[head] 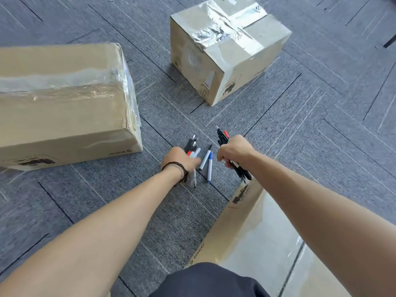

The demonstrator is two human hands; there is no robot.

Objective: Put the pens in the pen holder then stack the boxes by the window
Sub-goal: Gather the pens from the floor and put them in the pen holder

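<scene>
Both arms reach down to loose pens (207, 162) on the floor, left hand (181, 160) and right hand (232, 150) each fisted around a bundle of pens

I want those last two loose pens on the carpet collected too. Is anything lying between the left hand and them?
Nothing visible does. The two loose pens lie on bare carpet just right of the left hand, which already grips several pens. The right hand holds its own bundle beyond them.
</scene>
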